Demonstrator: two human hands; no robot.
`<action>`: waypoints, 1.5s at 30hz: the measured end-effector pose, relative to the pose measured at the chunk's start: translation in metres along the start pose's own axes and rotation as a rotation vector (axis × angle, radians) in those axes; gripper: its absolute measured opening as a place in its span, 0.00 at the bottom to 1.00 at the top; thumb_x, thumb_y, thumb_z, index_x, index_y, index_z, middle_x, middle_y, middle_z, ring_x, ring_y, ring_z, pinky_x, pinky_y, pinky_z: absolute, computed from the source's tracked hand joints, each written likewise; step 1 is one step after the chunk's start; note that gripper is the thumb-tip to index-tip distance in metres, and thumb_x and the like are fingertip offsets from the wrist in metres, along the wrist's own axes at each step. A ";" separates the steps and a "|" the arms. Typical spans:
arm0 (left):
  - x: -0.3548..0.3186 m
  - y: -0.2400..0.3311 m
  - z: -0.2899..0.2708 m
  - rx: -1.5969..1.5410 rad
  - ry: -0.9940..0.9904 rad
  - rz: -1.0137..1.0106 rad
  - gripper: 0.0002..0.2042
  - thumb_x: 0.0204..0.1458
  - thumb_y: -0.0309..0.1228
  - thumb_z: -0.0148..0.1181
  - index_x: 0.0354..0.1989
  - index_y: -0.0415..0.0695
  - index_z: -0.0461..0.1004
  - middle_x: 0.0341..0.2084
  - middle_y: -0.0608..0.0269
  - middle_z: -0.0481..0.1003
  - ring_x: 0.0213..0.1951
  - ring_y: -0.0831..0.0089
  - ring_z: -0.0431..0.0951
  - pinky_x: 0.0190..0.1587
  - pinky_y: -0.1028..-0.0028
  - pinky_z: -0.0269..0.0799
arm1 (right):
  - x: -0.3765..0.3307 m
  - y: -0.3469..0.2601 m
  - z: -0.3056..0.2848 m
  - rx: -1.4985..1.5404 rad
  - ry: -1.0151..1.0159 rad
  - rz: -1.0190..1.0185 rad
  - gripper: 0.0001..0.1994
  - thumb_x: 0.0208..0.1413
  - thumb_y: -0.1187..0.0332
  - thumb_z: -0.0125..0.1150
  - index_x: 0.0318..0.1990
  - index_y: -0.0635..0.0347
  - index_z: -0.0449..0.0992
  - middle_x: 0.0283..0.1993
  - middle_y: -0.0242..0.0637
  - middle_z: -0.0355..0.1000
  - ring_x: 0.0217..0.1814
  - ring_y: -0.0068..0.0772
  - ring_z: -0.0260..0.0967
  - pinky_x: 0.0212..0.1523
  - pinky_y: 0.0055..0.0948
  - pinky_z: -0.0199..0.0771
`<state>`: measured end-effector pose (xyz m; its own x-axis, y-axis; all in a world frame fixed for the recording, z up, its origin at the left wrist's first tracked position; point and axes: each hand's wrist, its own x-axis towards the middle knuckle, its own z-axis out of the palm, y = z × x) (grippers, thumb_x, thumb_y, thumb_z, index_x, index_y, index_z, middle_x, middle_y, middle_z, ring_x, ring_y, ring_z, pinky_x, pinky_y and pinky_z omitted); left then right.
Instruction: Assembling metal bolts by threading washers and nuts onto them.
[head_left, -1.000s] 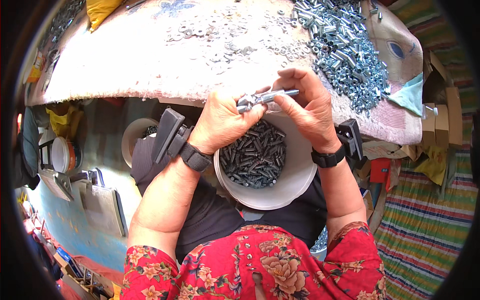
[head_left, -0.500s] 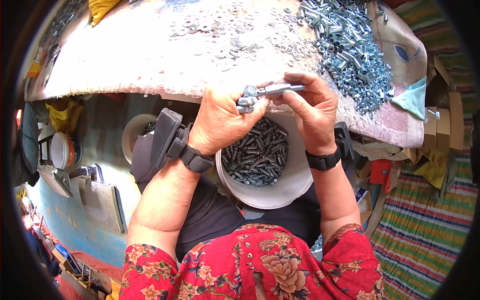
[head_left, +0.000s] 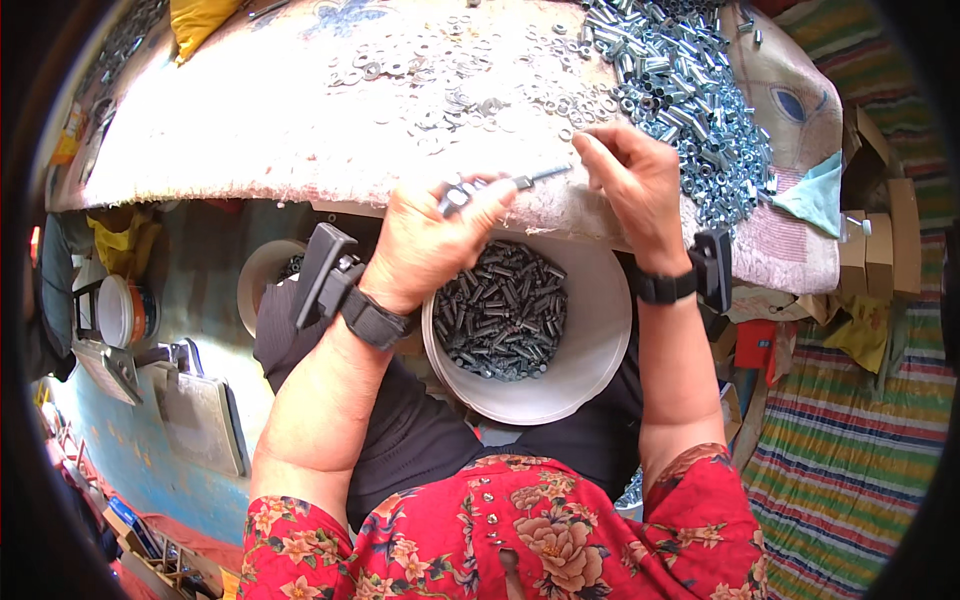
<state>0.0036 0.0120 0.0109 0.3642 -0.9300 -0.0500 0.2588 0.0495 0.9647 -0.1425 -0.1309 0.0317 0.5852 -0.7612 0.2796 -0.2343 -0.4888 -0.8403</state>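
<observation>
My left hand (head_left: 425, 235) is closed round a few metal bolts (head_left: 548, 174), over the near edge of the cloth-covered table. One bolt's thin shank points right, out past my thumb; thicker silver ends show between the fingers. Apart from it, my right hand (head_left: 640, 190) hovers at the table edge, thumb and forefinger drawn together beside the loose washers (head_left: 490, 105). Whether something small sits between those fingertips is not visible. Below my hands, a white bucket (head_left: 590, 385) between my knees holds many dark metal bolts (head_left: 500, 320).
A heap of silver sleeves and nuts (head_left: 690, 110) covers the table's right side. A yellow bag (head_left: 200, 25) lies at the far left. Another white bucket (head_left: 262, 275) stands by my left knee. Cardboard boxes (head_left: 905, 240) are stacked at right, beside a striped sheet (head_left: 850, 450).
My right hand has let go of the bolt's end and moved slightly up and right, toward the washers. The left hand has shifted a little left and down with its bolts.
</observation>
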 end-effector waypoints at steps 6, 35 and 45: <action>0.013 0.003 -0.015 -0.481 0.208 -0.007 0.03 0.51 0.26 0.57 0.30 0.39 0.72 0.14 0.70 0.66 0.14 0.85 0.64 0.12 0.85 0.59 | 0.029 0.038 0.012 -0.803 -0.054 -0.364 0.06 0.46 0.67 0.58 0.26 0.60 0.73 0.26 0.43 0.71 0.28 0.45 0.70 0.29 0.38 0.69; 0.011 -0.002 -0.016 -0.467 0.181 -0.037 0.05 0.50 0.27 0.58 0.26 0.42 0.70 0.12 0.69 0.66 0.10 0.83 0.62 0.10 0.85 0.54 | 0.016 0.019 0.007 -0.041 -0.128 0.076 0.04 0.47 0.73 0.60 0.29 0.64 0.76 0.19 0.29 0.70 0.21 0.13 0.61 0.22 0.18 0.62; 0.012 -0.002 -0.007 -0.435 0.162 -0.039 0.05 0.51 0.28 0.58 0.27 0.42 0.70 0.12 0.70 0.67 0.10 0.84 0.63 0.10 0.86 0.54 | 0.007 0.033 -0.020 -0.147 0.014 0.048 0.04 0.47 0.74 0.60 0.31 0.64 0.77 0.21 0.31 0.72 0.22 0.13 0.63 0.26 0.17 0.64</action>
<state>0.0140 0.0035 0.0065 0.4725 -0.8671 -0.1575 0.6140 0.1957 0.7646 -0.1621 -0.1611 0.0152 0.5599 -0.7906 0.2479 -0.3732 -0.5078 -0.7764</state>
